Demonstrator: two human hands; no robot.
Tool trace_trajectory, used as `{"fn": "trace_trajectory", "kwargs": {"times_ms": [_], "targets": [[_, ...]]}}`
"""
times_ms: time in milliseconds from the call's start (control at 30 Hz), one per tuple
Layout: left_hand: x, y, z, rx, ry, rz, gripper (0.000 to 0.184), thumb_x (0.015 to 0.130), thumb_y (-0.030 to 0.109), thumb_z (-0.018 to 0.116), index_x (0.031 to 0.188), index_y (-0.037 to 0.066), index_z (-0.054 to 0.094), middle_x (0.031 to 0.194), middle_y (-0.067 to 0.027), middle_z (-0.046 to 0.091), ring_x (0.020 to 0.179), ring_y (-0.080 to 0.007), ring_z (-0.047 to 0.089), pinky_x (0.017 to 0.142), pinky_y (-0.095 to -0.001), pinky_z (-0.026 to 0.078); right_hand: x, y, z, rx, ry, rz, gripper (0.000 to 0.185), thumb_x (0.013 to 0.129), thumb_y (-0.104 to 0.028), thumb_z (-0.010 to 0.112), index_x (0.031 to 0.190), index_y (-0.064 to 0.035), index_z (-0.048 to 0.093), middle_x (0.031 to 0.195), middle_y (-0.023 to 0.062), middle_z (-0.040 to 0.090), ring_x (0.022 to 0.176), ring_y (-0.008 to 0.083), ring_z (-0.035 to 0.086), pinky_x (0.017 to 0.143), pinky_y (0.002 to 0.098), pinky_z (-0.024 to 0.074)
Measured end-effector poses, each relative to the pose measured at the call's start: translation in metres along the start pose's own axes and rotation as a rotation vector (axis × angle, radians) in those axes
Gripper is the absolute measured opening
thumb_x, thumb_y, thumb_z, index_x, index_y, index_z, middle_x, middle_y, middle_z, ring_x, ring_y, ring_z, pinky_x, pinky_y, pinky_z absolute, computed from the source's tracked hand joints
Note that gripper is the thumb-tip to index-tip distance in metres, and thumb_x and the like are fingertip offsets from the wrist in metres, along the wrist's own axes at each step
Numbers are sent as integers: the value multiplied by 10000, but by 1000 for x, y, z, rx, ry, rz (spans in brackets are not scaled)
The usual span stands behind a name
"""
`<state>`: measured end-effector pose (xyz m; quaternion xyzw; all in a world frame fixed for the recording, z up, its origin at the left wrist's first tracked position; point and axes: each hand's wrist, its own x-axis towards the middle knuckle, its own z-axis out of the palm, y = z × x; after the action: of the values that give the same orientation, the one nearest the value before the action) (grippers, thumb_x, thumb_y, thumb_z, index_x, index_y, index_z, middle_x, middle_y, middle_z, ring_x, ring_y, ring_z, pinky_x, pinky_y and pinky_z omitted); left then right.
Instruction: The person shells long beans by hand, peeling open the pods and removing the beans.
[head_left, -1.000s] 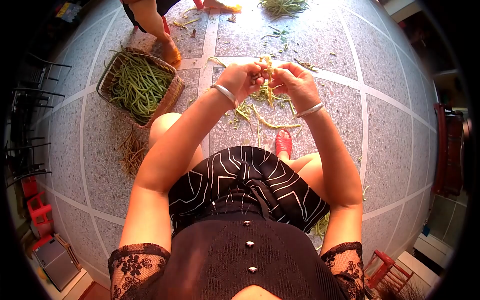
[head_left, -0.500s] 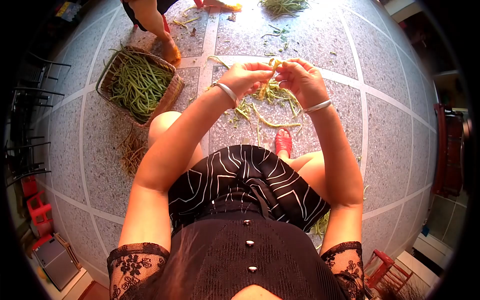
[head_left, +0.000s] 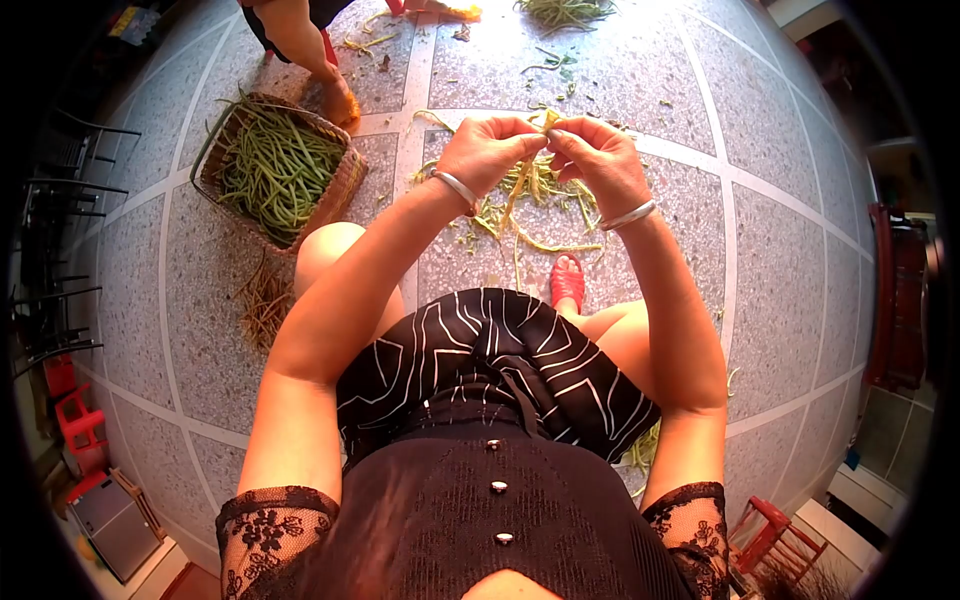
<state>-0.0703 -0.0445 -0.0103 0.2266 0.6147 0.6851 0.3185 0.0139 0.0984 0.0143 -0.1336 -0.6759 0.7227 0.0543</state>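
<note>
My left hand (head_left: 485,152) and my right hand (head_left: 602,162) meet in front of me, thumbs and fingertips pinched together. Between them is a yellowed long bean (head_left: 550,119), one part showing above the fingertips; a pale strip hangs below them. Fingers hide the rest of it. Beneath my hands, a loose heap of yellow-green bean pieces (head_left: 545,188) lies on the speckled floor.
At left stands a woven basket (head_left: 343,192) full of long green beans (head_left: 278,170). Brown dry stalks (head_left: 264,305) lie below it. Another person's bare leg (head_left: 300,40) is beyond the basket. A green bean bundle (head_left: 566,12) lies at the far side.
My hands have drawn closer together, fingertips now touching around the yellowed bean. My right hand has shifted slightly left. The basket and the heap look unchanged.
</note>
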Motion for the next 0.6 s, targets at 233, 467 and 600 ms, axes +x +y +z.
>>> {"fn": "trace_trajectory", "kwargs": {"times_ms": [233, 467, 600], "targets": [[2, -6, -1, 92, -13, 74, 161, 799, 146, 631, 891, 14, 625, 769, 16, 589, 691, -29, 517, 613, -156, 416, 3, 5, 1, -79, 7, -54, 139, 799, -102, 562, 878, 8, 590, 693, 23, 591, 576, 55, 534, 488, 190, 426], [0, 0, 2, -77, -36, 0, 153, 807, 147, 622, 905, 30, 621, 742, 25, 573, 611, -12, 486, 529, -137, 377, 8, 14, 7, -245, 69, -175, 148, 778, -102, 530, 827, 35, 558, 672, 25, 552, 599, 62, 481, 523, 214, 398], [-4, 6, 2, -228, -75, -123, 158, 824, 163, 601, 925, 41, 612, 701, 37, 545, 542, -2, 435, 485, -133, 335, 8, 15, 7, -257, 49, -198, 151, 784, -97, 503, 831, 38, 551, 691, 31, 541, 619, 70, 470, 545, 220, 398]]}}
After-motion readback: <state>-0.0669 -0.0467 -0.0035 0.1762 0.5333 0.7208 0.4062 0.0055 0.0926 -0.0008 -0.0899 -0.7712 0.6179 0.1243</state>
